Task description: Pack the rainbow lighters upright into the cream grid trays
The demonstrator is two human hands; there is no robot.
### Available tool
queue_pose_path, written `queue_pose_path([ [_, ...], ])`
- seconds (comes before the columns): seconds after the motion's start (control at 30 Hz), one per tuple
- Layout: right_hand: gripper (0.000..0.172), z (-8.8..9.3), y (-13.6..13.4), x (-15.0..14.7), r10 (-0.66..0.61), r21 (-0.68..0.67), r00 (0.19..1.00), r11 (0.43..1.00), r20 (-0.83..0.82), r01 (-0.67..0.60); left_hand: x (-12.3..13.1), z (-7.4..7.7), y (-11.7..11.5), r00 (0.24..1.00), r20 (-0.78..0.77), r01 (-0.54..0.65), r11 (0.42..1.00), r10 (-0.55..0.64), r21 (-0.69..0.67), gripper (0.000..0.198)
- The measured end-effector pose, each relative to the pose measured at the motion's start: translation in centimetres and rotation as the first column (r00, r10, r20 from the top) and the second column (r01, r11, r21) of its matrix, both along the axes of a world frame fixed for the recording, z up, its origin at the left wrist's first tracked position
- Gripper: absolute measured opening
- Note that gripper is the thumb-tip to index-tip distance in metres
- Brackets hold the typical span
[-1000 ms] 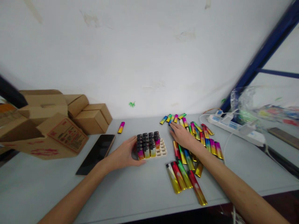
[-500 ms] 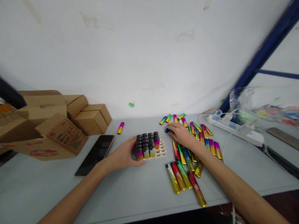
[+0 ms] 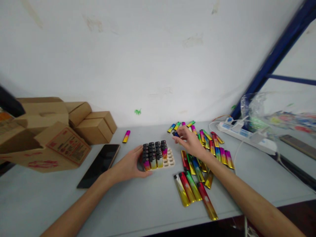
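My left hand is wrapped round the left side of a white tray with holes, its thumb along the front edge and its other fingers hidden behind. Lighters with black tops stand upright in the tray's left rows; bare holes show at its right end. My right hand is closed in a pinch on a dark blue lighter, seen only in part, just above the table right of the tray. Beneath and around that hand lie many loose shiny lighters in red, green, blue, purple and gold.
A lone purple and yellow lighter lies behind the tray. To the left are a black phone, an open carton and small brown boxes. A white power strip with cables borders the right side, near a plastic bag.
My right hand has lifted slightly from the pile, its fingers now more bent around the dark blue lighter. My left hand keeps its hold on the tray. The whole view has shifted a little.
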State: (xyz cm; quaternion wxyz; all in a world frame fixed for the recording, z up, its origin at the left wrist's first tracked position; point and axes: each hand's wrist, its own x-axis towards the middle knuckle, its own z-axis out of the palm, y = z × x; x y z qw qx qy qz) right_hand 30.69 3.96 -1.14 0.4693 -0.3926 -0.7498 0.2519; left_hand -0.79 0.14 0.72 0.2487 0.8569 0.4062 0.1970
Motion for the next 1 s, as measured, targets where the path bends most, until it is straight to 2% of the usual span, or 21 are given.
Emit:
queue_pose_path([
  [0.1, 0.030, 0.9, -0.8, -0.6, 0.069, -0.153, 0.975, 0.983, -0.210, -0.102, 0.0, 0.0, 0.0, 1.000, -0.005, -0.008, 1.000, 0.008, -0.001, 0.060],
  [0.2, 0.036, 2.0, -1.6, -1.2, 0.126, -0.255, 0.940, 0.943, -0.316, -0.212, 0.0, 0.0, -0.1, 1.000, -0.003, -0.001, 1.000, 0.001, -0.002, 0.065],
  [0.33, 0.043, 2.4, -2.1, -1.7, 0.134, -0.274, 0.919, 0.930, -0.371, -0.246, 0.0, 0.0, -0.1, 1.000, 0.011, 0.006, 1.000, -0.006, -0.007, 0.066],
  [0.47, 0.045, 2.1, -2.3, -1.8, 0.019, -0.260, 0.949, 0.960, -0.313, -0.105, 0.1, 0.3, -0.1, 1.000, 0.020, 0.003, 1.000, -0.003, -0.020, 0.064],
  [0.63, 0.064, 2.2, -2.6, -1.7, -0.163, -0.192, 0.972, 0.973, -0.166, 0.130, 0.0, 0.2, 0.0, 1.000, 0.010, -0.003, 1.000, 0.003, -0.012, 0.064],
  [0.73, 0.061, 2.2, -2.7, -1.8, -0.257, -0.136, 0.964, 0.960, -0.069, 0.246, -0.1, 0.0, 0.0, 1.000, 0.006, -0.006, 1.000, 0.006, 0.006, 0.066],
  [0.9, 0.047, 2.4, -2.8, -1.9, -0.272, -0.099, 0.962, 0.958, -0.012, 0.269, -0.2, 0.0, 0.0, 1.000, 0.005, 0.014, 0.999, -0.014, 0.035, 0.064],
  [1.0, 0.047, 2.4, -2.9, -1.9, -0.258, -0.069, 0.966, 0.964, -0.006, 0.257, -0.2, 0.0, 0.0, 1.000, -0.001, 0.016, 1.000, -0.016, 0.026, 0.064],
])
